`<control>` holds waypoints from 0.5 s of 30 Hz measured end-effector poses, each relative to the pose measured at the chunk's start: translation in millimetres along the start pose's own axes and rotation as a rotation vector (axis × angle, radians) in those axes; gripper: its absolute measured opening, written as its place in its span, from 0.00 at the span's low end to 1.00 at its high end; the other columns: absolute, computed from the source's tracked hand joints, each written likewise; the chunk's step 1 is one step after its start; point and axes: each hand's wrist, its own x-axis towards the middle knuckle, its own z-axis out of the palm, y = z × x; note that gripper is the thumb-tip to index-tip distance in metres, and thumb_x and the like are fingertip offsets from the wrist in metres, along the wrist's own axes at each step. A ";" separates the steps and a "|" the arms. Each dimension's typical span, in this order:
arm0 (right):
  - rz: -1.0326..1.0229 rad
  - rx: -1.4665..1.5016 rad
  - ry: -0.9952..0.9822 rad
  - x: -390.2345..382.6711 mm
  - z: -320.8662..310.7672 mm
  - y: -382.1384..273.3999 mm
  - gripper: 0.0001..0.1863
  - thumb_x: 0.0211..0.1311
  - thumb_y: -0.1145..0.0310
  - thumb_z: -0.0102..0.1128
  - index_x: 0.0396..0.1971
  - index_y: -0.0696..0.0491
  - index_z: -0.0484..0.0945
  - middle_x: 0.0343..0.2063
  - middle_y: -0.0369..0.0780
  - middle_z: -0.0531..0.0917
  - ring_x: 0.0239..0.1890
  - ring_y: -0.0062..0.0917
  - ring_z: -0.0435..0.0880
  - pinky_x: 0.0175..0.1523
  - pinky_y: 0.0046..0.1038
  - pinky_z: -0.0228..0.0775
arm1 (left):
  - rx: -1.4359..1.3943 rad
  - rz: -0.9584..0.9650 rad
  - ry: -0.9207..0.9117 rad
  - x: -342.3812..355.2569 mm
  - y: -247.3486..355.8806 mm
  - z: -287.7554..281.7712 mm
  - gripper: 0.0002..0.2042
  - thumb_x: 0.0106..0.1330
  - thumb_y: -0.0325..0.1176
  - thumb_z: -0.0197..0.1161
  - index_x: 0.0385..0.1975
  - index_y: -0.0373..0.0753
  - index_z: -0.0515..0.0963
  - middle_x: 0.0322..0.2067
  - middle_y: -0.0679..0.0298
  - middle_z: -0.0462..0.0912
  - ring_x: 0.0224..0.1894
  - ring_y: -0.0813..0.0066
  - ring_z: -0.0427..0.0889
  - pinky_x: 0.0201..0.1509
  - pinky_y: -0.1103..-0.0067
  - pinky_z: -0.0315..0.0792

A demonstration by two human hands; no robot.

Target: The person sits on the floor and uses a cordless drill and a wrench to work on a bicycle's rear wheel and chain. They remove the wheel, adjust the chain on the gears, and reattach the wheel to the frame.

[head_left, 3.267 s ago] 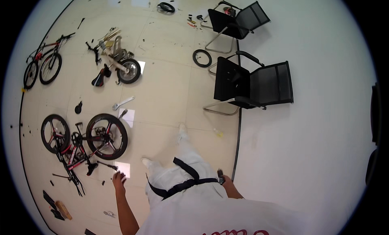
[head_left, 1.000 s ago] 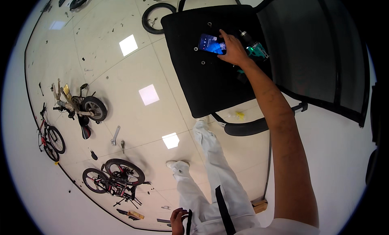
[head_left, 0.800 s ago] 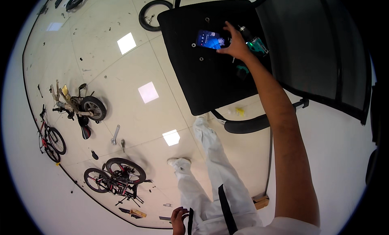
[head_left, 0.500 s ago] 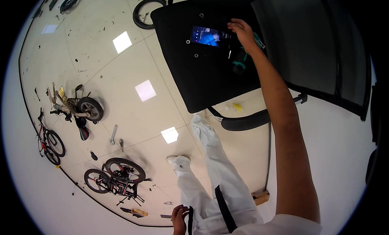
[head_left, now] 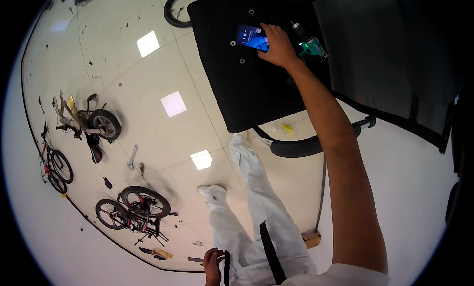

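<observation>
I have the right hand (head_left: 279, 45) over one phone (head_left: 252, 38), which lies on the black seat (head_left: 261, 96) of the one chair I can see; its fingers are partly spread, the thumb at the phone's near edge and the fingertips by the far one, and from here I cannot tell whether it grips. The phone's screen is lit blue, with small pale marks too fine for me to read. I count one teal-and-black drill (head_left: 312, 48) on the seat, just beside that hand toward the backrest (head_left: 368, 44), with a green light glowing on its body. Three small ring-shaped pieces (head_left: 233, 43) lie loose on the phone's other side. The left hand (head_left: 212, 266) hangs low by a black strap (head_left: 226, 268), fingers loosely curled; I cannot tell if it holds anything. On the tiled floor (head_left: 143, 98) I count three bikes: a red-and-black one (head_left: 48, 162) near the wall, a beige one (head_left: 88, 119) and a dark one with red trim (head_left: 136, 217) nearest the legs. Between those last two lie one wrench (head_left: 132, 156) and, just beside it, one smaller tool (head_left: 142, 170). One black tyre (head_left: 168, 8) lies by the seat's front corner, and four bright patches of light show on the tiles.
</observation>
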 end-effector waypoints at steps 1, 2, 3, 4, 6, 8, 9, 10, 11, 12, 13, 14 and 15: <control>0.010 -0.015 -0.005 -0.6 -0.2 -0.9 0.47 0.42 0.62 0.74 0.64 0.56 0.62 0.59 0.46 0.70 0.64 0.39 0.66 0.70 0.40 0.55 | -0.021 -0.002 0.031 1.5 -3.3 -2.4 0.13 0.71 0.29 0.51 0.51 0.32 0.71 0.41 0.55 0.80 0.45 0.65 0.81 0.47 0.72 0.77; 0.015 -0.034 -0.009 0.8 -1.7 -1.3 0.47 0.41 0.62 0.74 0.64 0.57 0.63 0.58 0.46 0.71 0.64 0.39 0.66 0.70 0.40 0.55 | -0.046 -0.004 0.060 5.4 -7.2 -3.5 0.11 0.70 0.28 0.51 0.49 0.32 0.72 0.40 0.56 0.80 0.44 0.67 0.82 0.46 0.72 0.77; 0.018 -0.052 -0.013 1.7 -2.2 -1.1 0.47 0.41 0.62 0.75 0.64 0.57 0.63 0.58 0.46 0.72 0.64 0.38 0.67 0.69 0.39 0.56 | -0.072 -0.006 0.088 9.1 -10.4 -4.7 0.10 0.69 0.27 0.51 0.47 0.32 0.72 0.39 0.57 0.80 0.42 0.68 0.82 0.46 0.73 0.77; 0.013 -0.027 -0.009 1.9 -2.2 1.3 0.47 0.40 0.62 0.75 0.63 0.57 0.63 0.57 0.46 0.73 0.63 0.39 0.68 0.69 0.39 0.57 | -0.048 0.009 0.051 9.5 -12.2 -8.5 0.14 0.72 0.31 0.51 0.53 0.32 0.71 0.43 0.54 0.80 0.47 0.64 0.80 0.48 0.71 0.78; 0.001 -0.039 -0.027 3.3 -6.5 1.0 0.47 0.39 0.61 0.76 0.63 0.58 0.64 0.56 0.47 0.74 0.62 0.39 0.70 0.69 0.39 0.57 | -0.084 0.033 0.041 18.1 -21.6 -13.6 0.14 0.72 0.31 0.51 0.53 0.32 0.70 0.43 0.54 0.80 0.47 0.64 0.80 0.48 0.70 0.78; -0.005 -0.035 -0.042 6.4 -13.7 -1.8 0.47 0.39 0.60 0.77 0.62 0.59 0.65 0.54 0.49 0.76 0.60 0.41 0.72 0.68 0.38 0.57 | -0.110 0.074 0.029 22.9 -27.9 -14.2 0.15 0.72 0.32 0.52 0.53 0.32 0.70 0.43 0.54 0.79 0.46 0.64 0.80 0.49 0.69 0.77; 0.022 -0.056 -0.063 5.3 -13.4 -3.6 0.48 0.39 0.60 0.77 0.62 0.59 0.65 0.53 0.50 0.77 0.59 0.41 0.73 0.68 0.39 0.58 | -0.118 0.047 0.053 26.1 -27.4 -11.8 0.14 0.71 0.33 0.53 0.52 0.32 0.71 0.43 0.54 0.79 0.46 0.63 0.80 0.49 0.69 0.77; 0.045 -0.077 -0.084 4.2 -11.9 -7.8 0.48 0.38 0.60 0.77 0.62 0.59 0.64 0.52 0.50 0.78 0.59 0.41 0.73 0.67 0.39 0.59 | -0.131 0.038 0.070 26.0 -31.4 -15.4 0.14 0.71 0.33 0.53 0.52 0.32 0.71 0.43 0.54 0.79 0.46 0.63 0.80 0.49 0.69 0.77; 0.062 -0.106 -0.099 7.7 -12.0 -11.5 0.48 0.38 0.60 0.77 0.62 0.59 0.64 0.52 0.50 0.78 0.58 0.42 0.74 0.67 0.39 0.60 | -0.151 0.032 0.081 29.9 -35.5 -17.7 0.14 0.71 0.33 0.53 0.51 0.32 0.72 0.43 0.55 0.79 0.46 0.63 0.80 0.49 0.69 0.77; 0.033 -0.127 -0.107 9.4 -8.0 -14.7 0.50 0.38 0.59 0.78 0.63 0.60 0.63 0.51 0.51 0.79 0.57 0.43 0.75 0.63 0.41 0.65 | -0.173 0.029 0.080 32.4 -41.5 -19.5 0.14 0.71 0.32 0.53 0.51 0.32 0.72 0.43 0.55 0.79 0.46 0.63 0.80 0.49 0.69 0.77; 0.044 -0.092 -0.109 11.2 -4.9 -17.9 0.51 0.37 0.57 0.78 0.63 0.60 0.63 0.51 0.51 0.79 0.57 0.42 0.75 0.63 0.41 0.65 | -0.213 0.042 0.092 37.9 -56.8 -24.0 0.13 0.71 0.33 0.53 0.50 0.32 0.72 0.42 0.54 0.79 0.45 0.64 0.80 0.48 0.70 0.77; 0.050 -0.043 -0.119 12.0 3.1 -21.6 0.51 0.37 0.56 0.79 0.63 0.61 0.63 0.51 0.52 0.79 0.57 0.42 0.76 0.63 0.41 0.65 | -0.278 0.054 0.098 40.0 -67.0 -28.3 0.14 0.71 0.32 0.54 0.51 0.31 0.72 0.43 0.55 0.79 0.46 0.64 0.80 0.49 0.71 0.77; 0.052 0.008 -0.134 13.0 10.9 -25.6 0.52 0.37 0.54 0.79 0.63 0.61 0.63 0.51 0.52 0.79 0.57 0.42 0.76 0.64 0.41 0.65 | -0.347 0.065 0.112 40.6 -78.3 -29.8 0.14 0.70 0.30 0.56 0.52 0.31 0.71 0.44 0.55 0.79 0.46 0.64 0.80 0.49 0.71 0.76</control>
